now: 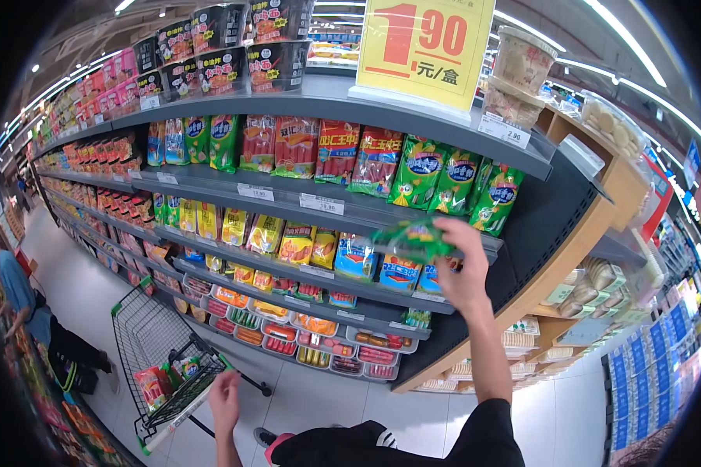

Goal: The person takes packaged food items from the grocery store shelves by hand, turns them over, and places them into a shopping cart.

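My right hand (pixel 464 261) grips a green packet (pixel 413 240), blurred by motion, in front of the shelves. Behind it, more green packets (pixel 453 180) stand at the right end of the upper packet row, beside red sausage packs (pixel 375 159). Blue packs (pixel 356 257) stand on the shelf just below the held packet. My left hand (pixel 224 389) is low, near the green-ended handle of the shopping cart (pixel 163 342). Its fingers are curled and small in view, so what they hold, if anything, is hidden. Red and green packets (pixel 154 385) lie in the cart.
A yellow price sign (pixel 420 47) and black noodle tubs (pixel 276 66) stand on the top shelf. Trays of sausages (pixel 280 329) fill the bottom. A wooden-edged shelf unit (pixel 514 307) is at right. At far left, a person in a blue shirt (pixel 17 284) stands beside another display.
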`<state>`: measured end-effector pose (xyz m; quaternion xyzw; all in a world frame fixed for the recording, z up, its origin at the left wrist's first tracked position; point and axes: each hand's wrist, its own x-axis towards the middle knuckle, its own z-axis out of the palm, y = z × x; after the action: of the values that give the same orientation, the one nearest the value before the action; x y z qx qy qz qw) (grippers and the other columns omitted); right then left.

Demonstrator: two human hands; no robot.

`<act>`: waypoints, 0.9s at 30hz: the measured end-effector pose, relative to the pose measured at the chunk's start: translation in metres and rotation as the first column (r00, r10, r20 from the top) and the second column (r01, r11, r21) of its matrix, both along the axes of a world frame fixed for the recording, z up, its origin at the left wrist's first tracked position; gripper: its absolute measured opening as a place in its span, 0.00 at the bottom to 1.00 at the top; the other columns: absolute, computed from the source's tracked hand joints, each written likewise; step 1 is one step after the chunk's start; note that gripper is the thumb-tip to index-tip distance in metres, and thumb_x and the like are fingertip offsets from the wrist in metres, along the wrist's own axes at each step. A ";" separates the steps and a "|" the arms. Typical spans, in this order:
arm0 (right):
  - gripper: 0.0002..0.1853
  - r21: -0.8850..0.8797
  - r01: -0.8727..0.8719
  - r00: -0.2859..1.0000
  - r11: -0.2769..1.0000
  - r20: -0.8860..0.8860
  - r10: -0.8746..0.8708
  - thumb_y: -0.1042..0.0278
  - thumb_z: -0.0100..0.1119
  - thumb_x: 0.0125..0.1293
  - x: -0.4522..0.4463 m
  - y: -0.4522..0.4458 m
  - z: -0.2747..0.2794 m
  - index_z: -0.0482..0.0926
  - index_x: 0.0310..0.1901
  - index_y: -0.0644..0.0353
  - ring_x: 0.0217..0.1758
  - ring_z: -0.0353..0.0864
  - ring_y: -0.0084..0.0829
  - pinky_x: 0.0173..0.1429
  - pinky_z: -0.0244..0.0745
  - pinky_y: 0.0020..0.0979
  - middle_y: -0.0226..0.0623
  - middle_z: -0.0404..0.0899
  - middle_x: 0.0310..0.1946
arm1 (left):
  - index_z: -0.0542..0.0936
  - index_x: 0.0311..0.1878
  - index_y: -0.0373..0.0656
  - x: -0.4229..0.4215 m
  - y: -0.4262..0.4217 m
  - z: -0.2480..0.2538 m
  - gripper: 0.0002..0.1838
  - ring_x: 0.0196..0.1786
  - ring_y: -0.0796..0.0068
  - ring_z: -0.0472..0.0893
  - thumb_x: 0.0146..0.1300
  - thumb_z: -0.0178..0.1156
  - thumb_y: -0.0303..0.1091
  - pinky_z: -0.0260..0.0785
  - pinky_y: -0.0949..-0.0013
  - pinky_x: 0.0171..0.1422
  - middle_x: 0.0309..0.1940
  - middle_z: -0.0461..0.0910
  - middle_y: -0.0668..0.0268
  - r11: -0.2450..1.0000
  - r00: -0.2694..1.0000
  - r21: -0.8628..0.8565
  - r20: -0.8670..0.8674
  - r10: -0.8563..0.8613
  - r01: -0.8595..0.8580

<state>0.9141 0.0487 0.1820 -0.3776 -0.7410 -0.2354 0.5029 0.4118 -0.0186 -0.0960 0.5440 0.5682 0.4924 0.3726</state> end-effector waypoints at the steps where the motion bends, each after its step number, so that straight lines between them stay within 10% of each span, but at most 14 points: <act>1: 0.28 0.011 -0.064 0.998 0.998 -0.019 0.064 0.93 0.66 0.52 -0.013 -0.011 -0.007 0.72 0.54 0.62 0.60 0.84 0.48 0.65 0.78 0.42 0.52 0.83 0.59 | 0.81 0.58 0.37 0.016 0.005 0.014 0.12 0.51 0.74 0.85 0.76 0.59 0.29 0.77 0.69 0.56 0.48 0.86 0.64 0.999 0.998 0.005 0.034 -0.054 0.054; 5: 0.29 -0.309 -0.411 0.763 0.858 -0.631 0.138 0.84 0.77 0.59 -0.082 -0.062 -0.070 0.69 0.56 0.61 0.58 0.86 0.36 0.62 0.81 0.39 0.48 0.83 0.57 | 0.76 0.67 0.37 0.073 0.012 0.075 0.22 0.60 0.71 0.82 0.72 0.63 0.27 0.77 0.67 0.62 0.57 0.83 0.59 0.933 0.916 0.105 0.182 -0.357 0.343; 7: 0.30 -0.278 -0.822 0.361 0.498 -0.929 0.077 0.82 0.78 0.60 -0.130 -0.084 -0.130 0.66 0.56 0.61 0.58 0.85 0.30 0.60 0.81 0.36 0.45 0.83 0.56 | 0.68 0.75 0.38 0.098 0.007 0.098 0.34 0.65 0.69 0.80 0.68 0.68 0.29 0.74 0.65 0.67 0.64 0.79 0.58 0.846 0.786 0.177 0.312 -0.533 0.503; 12: 0.30 -0.240 -0.881 0.192 0.408 -0.969 -0.156 0.80 0.78 0.62 -0.211 -0.111 -0.193 0.64 0.55 0.61 0.59 0.84 0.30 0.60 0.80 0.34 0.45 0.82 0.55 | 0.63 0.77 0.36 0.111 -0.013 0.102 0.40 0.65 0.75 0.77 0.67 0.74 0.30 0.73 0.64 0.69 0.66 0.77 0.60 0.826 0.726 0.012 0.468 -0.503 0.564; 27: 0.28 -0.562 -0.827 0.555 0.029 -0.822 -0.127 0.76 0.67 0.72 -0.321 -0.086 -0.167 0.65 0.70 0.62 0.60 0.83 0.32 0.54 0.83 0.35 0.44 0.81 0.61 | 0.71 0.72 0.34 -0.019 -0.022 0.081 0.29 0.60 0.77 0.80 0.72 0.69 0.32 0.75 0.68 0.65 0.59 0.83 0.61 0.963 0.848 -0.085 0.497 -0.183 0.258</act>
<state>0.5929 -0.0371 0.0152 -0.4264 -0.5220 0.6126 0.4128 0.3930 -0.0407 -0.0154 0.4356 0.4253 0.5231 0.5964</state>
